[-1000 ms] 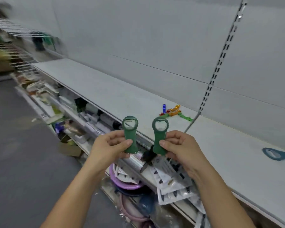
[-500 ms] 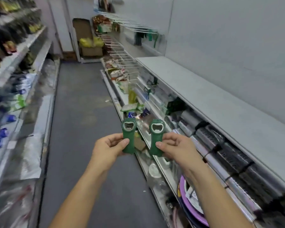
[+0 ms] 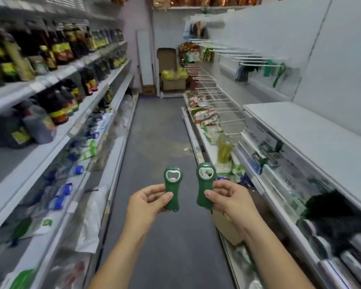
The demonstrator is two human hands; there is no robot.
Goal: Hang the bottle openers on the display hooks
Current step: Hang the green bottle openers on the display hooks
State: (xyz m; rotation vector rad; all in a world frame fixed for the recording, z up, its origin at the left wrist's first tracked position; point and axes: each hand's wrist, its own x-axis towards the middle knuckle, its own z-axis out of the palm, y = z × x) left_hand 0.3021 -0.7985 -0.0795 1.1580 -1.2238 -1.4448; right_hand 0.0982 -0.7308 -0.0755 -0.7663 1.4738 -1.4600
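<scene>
I hold two dark green bottle openers upright over the aisle floor, side by side and apart. My left hand (image 3: pixel 147 202) pinches the handle of the left bottle opener (image 3: pixel 172 185). My right hand (image 3: pixel 225 198) grips the handle of the right bottle opener (image 3: pixel 204 185). Both metal-lined heads point up. Rows of white wire display hooks (image 3: pixel 215 97) stick out from the right-hand wall farther down the aisle. On the upper hooks (image 3: pixel 256 61) hang a few green and dark items, blurred.
A grey aisle floor (image 3: pixel 154 132) runs ahead between stocked shelves of bottles on the left (image 3: pixel 56 59) and a white shelf (image 3: pixel 313 134) on the right with goods below. Cardboard boxes and yellow bags (image 3: pixel 173 78) stand at the aisle's far end.
My view has swung left from the white shelf to look down the aisle. Both hands keep the same grip on the openers, held out in front.
</scene>
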